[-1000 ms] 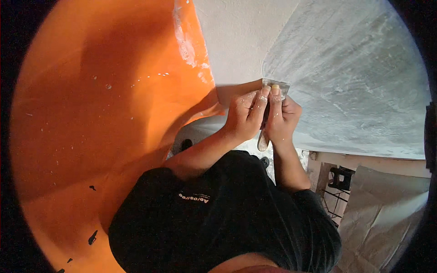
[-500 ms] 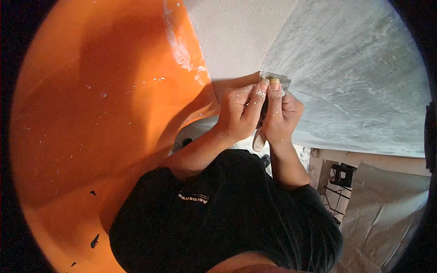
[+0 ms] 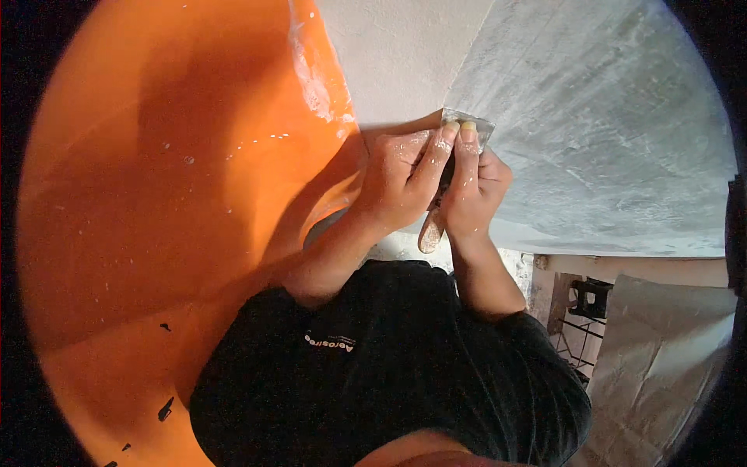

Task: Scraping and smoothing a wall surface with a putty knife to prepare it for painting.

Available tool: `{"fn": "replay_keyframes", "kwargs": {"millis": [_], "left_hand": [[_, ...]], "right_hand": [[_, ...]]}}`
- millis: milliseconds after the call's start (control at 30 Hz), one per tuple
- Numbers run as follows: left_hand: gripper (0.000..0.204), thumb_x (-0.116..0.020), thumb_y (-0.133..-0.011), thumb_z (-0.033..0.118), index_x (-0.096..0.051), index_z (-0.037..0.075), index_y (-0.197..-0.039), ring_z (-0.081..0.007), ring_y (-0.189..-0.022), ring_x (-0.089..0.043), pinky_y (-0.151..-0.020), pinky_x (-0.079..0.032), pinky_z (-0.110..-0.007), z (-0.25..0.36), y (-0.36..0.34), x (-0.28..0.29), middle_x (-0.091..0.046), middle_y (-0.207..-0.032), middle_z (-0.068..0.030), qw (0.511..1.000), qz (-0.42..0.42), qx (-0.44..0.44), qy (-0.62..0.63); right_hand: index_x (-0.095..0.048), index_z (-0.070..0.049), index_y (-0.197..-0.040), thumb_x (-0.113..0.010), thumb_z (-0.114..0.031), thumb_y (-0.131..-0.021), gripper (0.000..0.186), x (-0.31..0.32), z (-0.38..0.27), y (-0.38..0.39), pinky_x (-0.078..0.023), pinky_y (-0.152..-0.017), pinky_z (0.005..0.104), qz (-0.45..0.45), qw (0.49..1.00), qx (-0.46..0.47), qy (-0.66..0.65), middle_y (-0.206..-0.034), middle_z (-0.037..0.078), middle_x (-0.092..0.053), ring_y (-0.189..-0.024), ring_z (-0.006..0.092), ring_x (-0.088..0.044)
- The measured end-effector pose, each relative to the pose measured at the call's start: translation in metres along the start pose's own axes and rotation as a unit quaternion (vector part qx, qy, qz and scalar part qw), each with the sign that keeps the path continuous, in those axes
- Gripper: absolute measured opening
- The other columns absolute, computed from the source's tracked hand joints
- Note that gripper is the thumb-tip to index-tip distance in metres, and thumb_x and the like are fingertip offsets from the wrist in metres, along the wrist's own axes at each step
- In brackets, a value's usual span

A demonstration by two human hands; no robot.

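Two hands (image 3: 398,177) (image 3: 471,187), one scraper (image 3: 430,233)

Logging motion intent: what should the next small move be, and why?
Probably a short, steady slide of the scraper along the seam between the pale wall and the streaky grey wall. The blade's left corner appears to sit at that seam, and both the left hand and right hand grip the scraper.

The floor (image 3: 398,247) shows in small pale patches near the middle, mottled with whitish spots; on the right, a black box-like thing (image 3: 577,298) and a wide grey-brown sheet (image 3: 661,350) show, but whether they rest on it cannot be told
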State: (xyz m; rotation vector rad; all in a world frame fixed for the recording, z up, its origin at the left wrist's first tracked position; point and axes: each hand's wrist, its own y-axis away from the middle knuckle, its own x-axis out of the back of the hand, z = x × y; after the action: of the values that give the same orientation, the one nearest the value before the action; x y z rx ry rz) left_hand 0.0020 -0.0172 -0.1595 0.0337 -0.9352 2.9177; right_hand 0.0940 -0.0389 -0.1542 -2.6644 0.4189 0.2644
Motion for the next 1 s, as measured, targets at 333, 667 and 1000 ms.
{"fn": "replay_keyframes", "kwargs": {"millis": [333,667,1000], "left_hand": [[0.028,-0.044,-0.101,0.019,-0.061,-0.003,-0.107,-0.0119,-0.074,-0.06,-0.065,-0.049,-0.028,-0.019,0.039,-0.025,-0.065,-0.082,-0.0081,0.998,-0.007,0.004,0.065],[0.037,-0.036,-0.105,0.028,-0.06,0.003,-0.092,-0.0053,-0.057,-0.048,-0.048,-0.038,-0.023,-0.057,0.073,-0.064,-0.054,-0.066,0.0019,0.965,0.013,0.177,0.194],[0.04,-0.038,-0.103,0.021,-0.052,-0.005,-0.13,-0.0188,-0.114,-0.056,-0.097,-0.044,-0.032,-0.057,0.068,-0.061,-0.061,-0.123,-0.0138,0.961,0.017,0.22,0.165]], "right_hand": [[-0.058,-0.003,-0.064,-0.055,-0.023,-0.098,0.039,0.041,0.009,0.01,-0.036,-0.037,0.0231,-0.066,0.995,0.006,0.068,-0.051,0.0,-0.053,-0.041,0.0055,-0.046],[-0.057,-0.003,-0.064,-0.057,-0.028,-0.097,0.042,0.075,0.027,0.015,-0.038,-0.037,0.024,-0.104,0.969,-0.145,0.17,-0.049,0.0,-0.053,-0.04,0.0065,-0.048],[-0.059,-0.002,-0.064,-0.059,-0.028,-0.096,0.041,0.077,0.027,0.003,-0.037,-0.038,0.0252,-0.136,0.962,-0.101,0.216,-0.047,0.0,-0.052,-0.041,0.0061,-0.049]]}}
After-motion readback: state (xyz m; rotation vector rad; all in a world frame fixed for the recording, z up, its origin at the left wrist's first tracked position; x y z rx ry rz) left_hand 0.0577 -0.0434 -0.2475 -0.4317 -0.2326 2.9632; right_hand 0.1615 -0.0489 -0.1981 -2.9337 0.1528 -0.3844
